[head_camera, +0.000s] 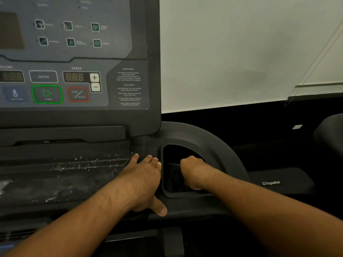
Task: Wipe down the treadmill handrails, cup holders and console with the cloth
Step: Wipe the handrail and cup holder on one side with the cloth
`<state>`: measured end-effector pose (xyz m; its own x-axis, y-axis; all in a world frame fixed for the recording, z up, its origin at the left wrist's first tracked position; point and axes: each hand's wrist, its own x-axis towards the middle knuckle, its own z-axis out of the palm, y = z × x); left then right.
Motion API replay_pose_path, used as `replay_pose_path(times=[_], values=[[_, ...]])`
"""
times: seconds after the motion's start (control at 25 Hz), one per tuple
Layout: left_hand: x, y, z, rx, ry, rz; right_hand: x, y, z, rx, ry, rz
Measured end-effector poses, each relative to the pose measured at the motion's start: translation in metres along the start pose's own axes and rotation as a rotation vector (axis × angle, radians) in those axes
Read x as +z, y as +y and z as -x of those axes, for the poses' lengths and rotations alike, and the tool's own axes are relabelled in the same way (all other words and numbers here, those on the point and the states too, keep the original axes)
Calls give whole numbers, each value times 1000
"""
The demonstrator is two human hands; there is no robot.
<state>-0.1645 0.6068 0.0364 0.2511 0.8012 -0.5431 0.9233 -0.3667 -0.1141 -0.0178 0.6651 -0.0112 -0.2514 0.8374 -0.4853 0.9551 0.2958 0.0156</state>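
The treadmill console (pixel 74 76) fills the upper left, with its display, a green START key and a red STOP/PAUSE key. To its lower right is the dark right cup holder (pixel 209 145), a deep oval pocket. My right hand (pixel 194 172) is down inside that pocket, curled into a fist on a dark cloth (pixel 175 176) that barely shows against the black plastic. My left hand (pixel 143 179) lies flat on the ledge just left of the cup holder, fingers stretched forward, thumb on the pocket's front rim, holding nothing.
The tray ledge (pixel 65 167) under the console carries white dust and specks. The curved black surround leads right to a padded arm marked "Impulse" (pixel 271 182). A pale wall (pixel 232 52) stands behind, with a neighbouring machine's dark edge (pixel 328 130) at far right.
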Motion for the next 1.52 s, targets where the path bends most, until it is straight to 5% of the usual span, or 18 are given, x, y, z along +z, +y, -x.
replay_pose_path(times=[0.24, 0.52, 0.76, 0.92, 1.08, 1.32, 1.44, 1.52], values=[[-1, 0, 2, -15, -13, -6, 1, -20, -16, -89, 85, -243], [-6, 5, -1, -31, -44, -51, 2, -5, 1, -204, -133, -474], [-16, 11, -1, -48, -92, -126, -6, -8, 7, -120, -381, -485], [-18, 10, -1, -58, -116, -117, -15, -9, 0, -109, -434, -292], [-15, 7, -3, -37, -116, -120, -26, -14, -3, -113, -476, 226], [-8, 2, -2, -14, -62, -117, -8, -19, 9, -246, -74, 710], [-10, 3, -3, -10, -68, -116, 0, -6, 4, -457, 225, 903], [-9, 4, -5, -6, -66, -111, 0, 0, -2, -537, 274, 922]])
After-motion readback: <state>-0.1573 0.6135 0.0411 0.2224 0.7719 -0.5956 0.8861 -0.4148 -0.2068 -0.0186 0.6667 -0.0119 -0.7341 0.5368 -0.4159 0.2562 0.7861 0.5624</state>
